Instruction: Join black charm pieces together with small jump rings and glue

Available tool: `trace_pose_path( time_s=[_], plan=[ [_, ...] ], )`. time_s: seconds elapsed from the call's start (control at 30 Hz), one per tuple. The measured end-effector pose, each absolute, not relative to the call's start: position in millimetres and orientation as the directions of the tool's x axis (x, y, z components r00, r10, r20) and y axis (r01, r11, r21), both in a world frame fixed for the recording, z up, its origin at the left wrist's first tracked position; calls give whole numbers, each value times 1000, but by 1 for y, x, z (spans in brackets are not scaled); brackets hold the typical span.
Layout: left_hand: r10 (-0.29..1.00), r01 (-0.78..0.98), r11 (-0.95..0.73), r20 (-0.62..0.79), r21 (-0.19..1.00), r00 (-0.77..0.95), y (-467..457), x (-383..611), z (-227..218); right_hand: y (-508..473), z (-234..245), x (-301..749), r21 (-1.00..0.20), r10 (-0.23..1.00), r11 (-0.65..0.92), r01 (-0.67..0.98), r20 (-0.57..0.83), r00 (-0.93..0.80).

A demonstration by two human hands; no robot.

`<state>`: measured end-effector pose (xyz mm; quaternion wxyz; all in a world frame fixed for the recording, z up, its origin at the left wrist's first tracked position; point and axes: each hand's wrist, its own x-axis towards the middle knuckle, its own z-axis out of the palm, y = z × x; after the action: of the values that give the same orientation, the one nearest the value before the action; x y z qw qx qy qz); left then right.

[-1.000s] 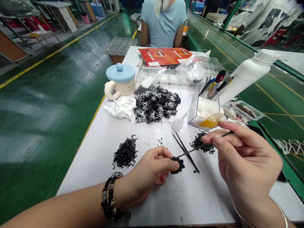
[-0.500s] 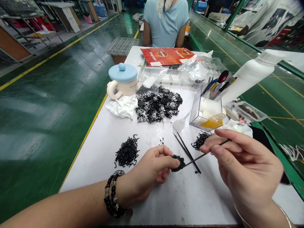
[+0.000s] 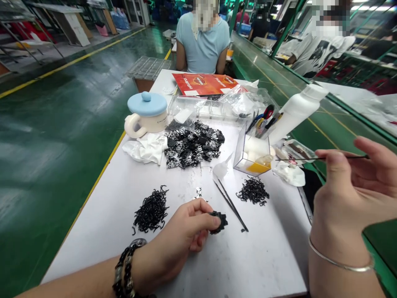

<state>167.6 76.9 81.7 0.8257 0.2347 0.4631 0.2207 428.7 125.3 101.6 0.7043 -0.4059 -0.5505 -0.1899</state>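
My left hand (image 3: 182, 236) rests on the white table (image 3: 248, 265) with its fingers pinched on a small black toothed part (image 3: 218, 221). My right hand (image 3: 350, 186) is raised off the table's right edge, pinching a thin black stick (image 3: 305, 158) that points left. Black tweezers (image 3: 231, 203) lie on the table just right of the part. A pile of small black hooks (image 3: 151, 210) sits left of my left hand, and a smaller pile of hooks (image 3: 253, 191) lies to the right.
A heap of black and silver pieces (image 3: 194, 145), a blue-lidded mug (image 3: 148, 114), a crumpled white cloth (image 3: 145, 149), a clear box (image 3: 252, 151) with tools, a white bottle (image 3: 294, 111) and plastic bags sit further back. A person in a light blue shirt (image 3: 203, 41) sits beyond the table.
My right hand has pulled the stick away from the black part, up and to the right. The view has tilted up and shifted. My left hand still holds the part.
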Motion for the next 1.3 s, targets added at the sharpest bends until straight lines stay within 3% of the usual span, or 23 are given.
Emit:
trace_pose_path(
  time_s=[0.17, 0.37, 0.43, 0.6, 0.77, 0.9, 1.03, 1.3],
  plan=[
    [576, -112, 792, -673, 600, 464, 76, 168, 81, 128, 97, 434, -496, 276, 448, 744, 868, 413],
    [585, -107, 786, -676, 610, 447, 75, 167, 80, 127, 93, 432, -562, 702, 276, 780, 672, 236],
    [590, -110, 783, -675, 612, 443, 76, 168, 80, 127, 95, 443, -526, 745, 179, 832, 625, 234],
    [589, -109, 783, -675, 612, 444, 78, 169, 81, 129, 109, 492, -443, 683, -157, 883, 597, 421],
    [587, -134, 787, -664, 602, 463, 78, 169, 84, 150, 112, 547, -242, 829, -371, 897, 349, 437],
    [591, -115, 781, -668, 613, 452, 79, 169, 83, 179, 106, 574, -37, 909, -397, 917, 125, 398],
    [606, -124, 773, -666, 622, 434, 80, 169, 80, 203, 99, 581, 118, 932, -357, 926, -14, 361],
    [610, -119, 770, -670, 626, 424, 81, 167, 83, 225, 94, 585, 217, 903, -336, 917, -204, 379]
  ],
)
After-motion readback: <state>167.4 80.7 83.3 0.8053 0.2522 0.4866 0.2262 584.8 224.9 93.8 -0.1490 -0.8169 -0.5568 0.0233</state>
